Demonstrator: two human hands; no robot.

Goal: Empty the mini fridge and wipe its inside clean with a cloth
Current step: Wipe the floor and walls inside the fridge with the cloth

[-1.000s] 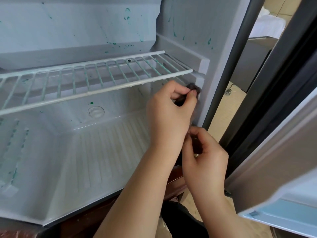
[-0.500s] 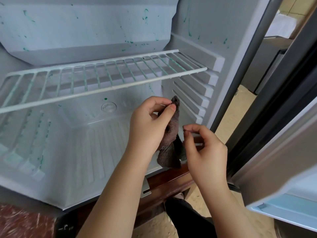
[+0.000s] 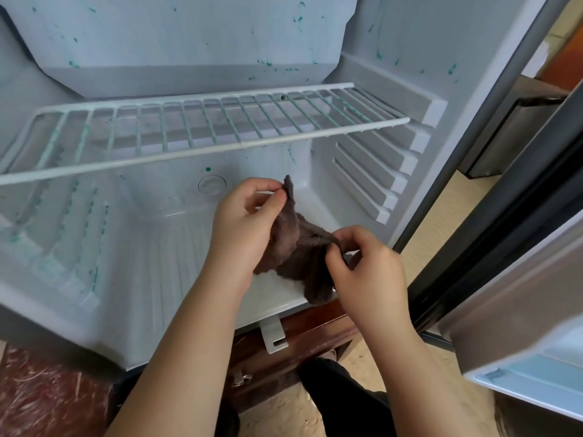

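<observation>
One dark brown cloth [image 3: 296,247] hangs bunched between two bare hands, low in the open mouth of the mini fridge [image 3: 189,42], toward its right side and over the front edge of the ribbed white floor (whether its lowest fold touches that floor is unclear). The left hand [image 3: 246,228] pinches the cloth's upper corner, thumb and forefinger pressed together on it so the corner stands up in a point. The right hand [image 3: 369,266] pinches another edge lower and to the right, its fingers [image 3: 342,239] curled and clamped on the fabric.

Above the hands, a white wire shelf [image 3: 202,127] spans the fridge from wall to wall. Green smears [image 3: 298,17] speckle the back wall, the side walls and the shelf wires. A round drain plug [image 3: 212,185] sits in the back wall below the shelf. The fridge door [image 3: 520,326] stands open at the right. Beneath the fridge is dark reddish wooden furniture [image 3: 315,329], with a small metal bracket [image 3: 273,337] hanging over its front.
</observation>
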